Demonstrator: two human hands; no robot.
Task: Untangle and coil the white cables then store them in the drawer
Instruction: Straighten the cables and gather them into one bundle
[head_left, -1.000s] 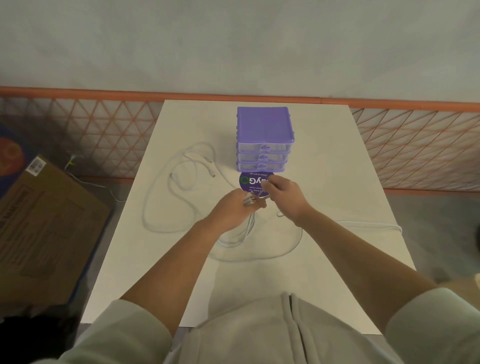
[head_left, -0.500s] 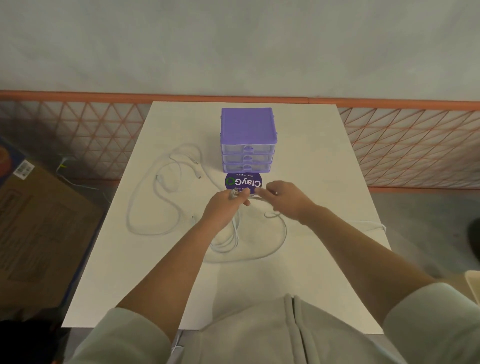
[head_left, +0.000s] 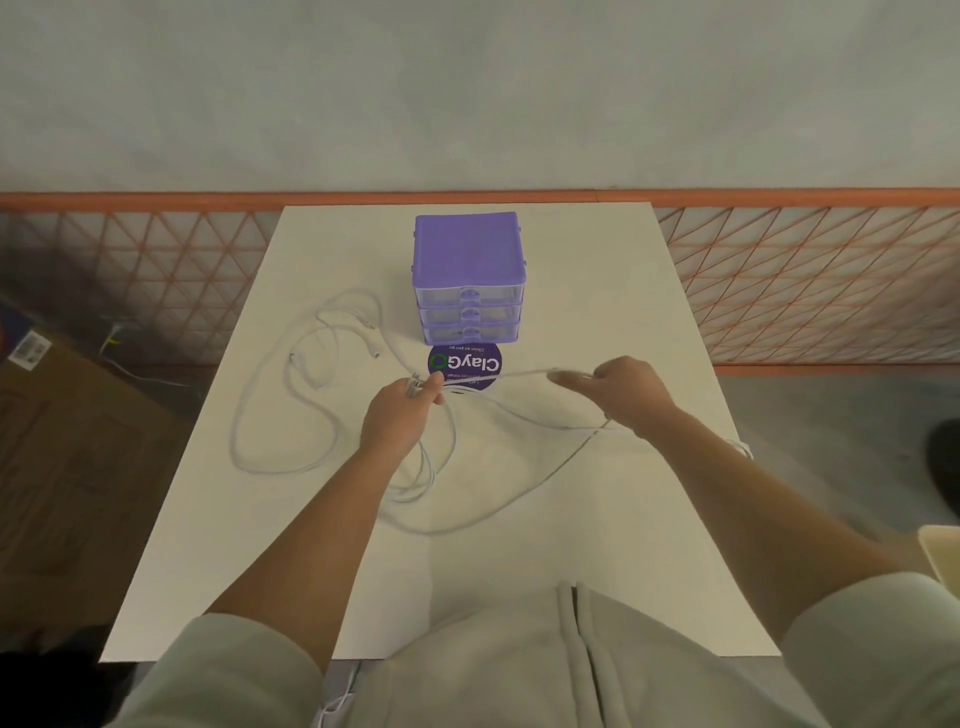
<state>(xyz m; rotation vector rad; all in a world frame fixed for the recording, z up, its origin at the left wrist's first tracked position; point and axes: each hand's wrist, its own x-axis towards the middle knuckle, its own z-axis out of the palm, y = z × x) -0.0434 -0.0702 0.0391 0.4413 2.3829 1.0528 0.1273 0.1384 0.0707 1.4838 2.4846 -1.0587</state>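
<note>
White cables lie tangled in loose loops on the left half of the white table. My left hand pinches a cable end with its plug, and several loops hang below it. My right hand grips the same cable farther along, so a taut stretch runs between the hands. From my right hand the cable trails down across the table in a wide loop. A purple drawer unit with three clear drawers, all shut, stands at the table's far middle.
A round purple sticker lies on the table just in front of the drawer unit. An orange mesh fence runs behind and beside the table. A cardboard box sits on the floor at the left.
My right hand has slid to the right along the cable, away from my left hand, drawing a straight stretch between them. The left hand has stayed near the sticker.
</note>
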